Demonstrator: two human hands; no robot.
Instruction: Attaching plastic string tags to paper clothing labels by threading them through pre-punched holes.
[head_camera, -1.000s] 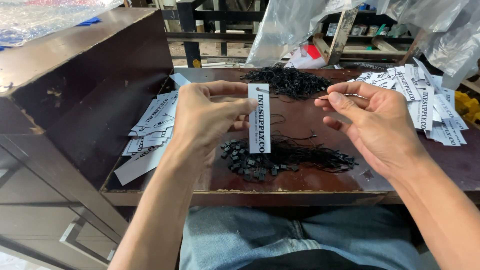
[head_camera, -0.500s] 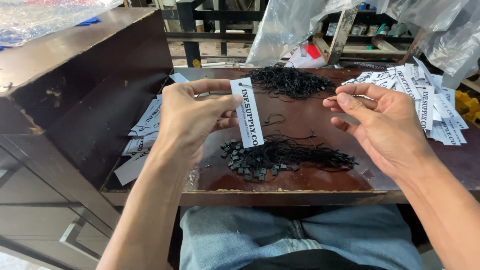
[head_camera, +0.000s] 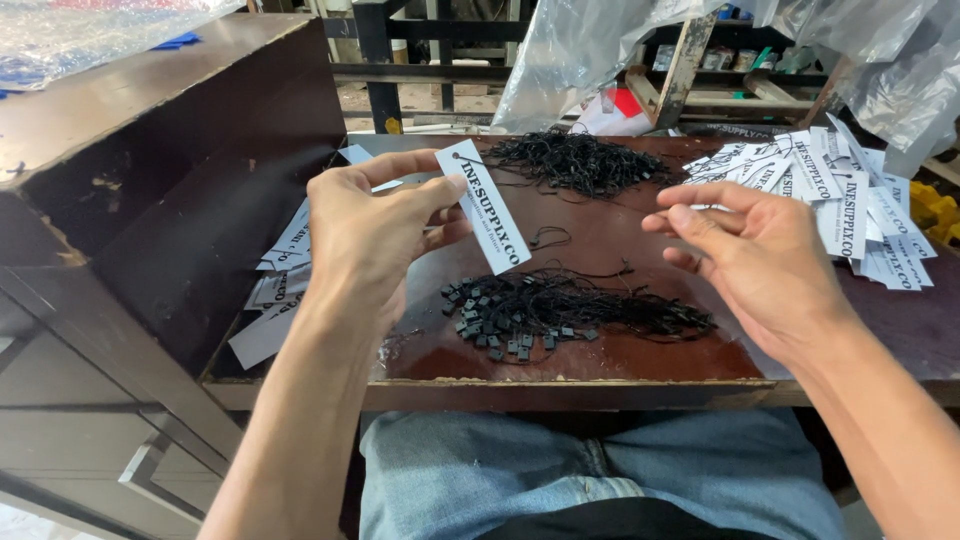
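Note:
My left hand (head_camera: 375, 235) pinches a long white paper tag (head_camera: 487, 208) by its upper end, above the brown table (head_camera: 620, 370). The tag slants down to the right and has a small hole near the top. My right hand (head_camera: 755, 260) hovers to the right of it, palm turned left, thumb and forefinger close together. Whether a thin thread runs between those fingers I cannot tell. Under both hands lies a bundle of black strings with small square clasps (head_camera: 560, 310).
A larger heap of black strings (head_camera: 575, 160) lies at the back of the table. White tags are stacked at the right (head_camera: 845, 195) and more lie at the left (head_camera: 285, 265). A dark wooden cabinet (head_camera: 130, 180) stands to the left. Clear plastic bags (head_camera: 590, 50) hang behind.
My left hand has tilted the tag from upright to slanting and moved it left. My right hand has drawn away to the right, so the gap between my hands has grown.

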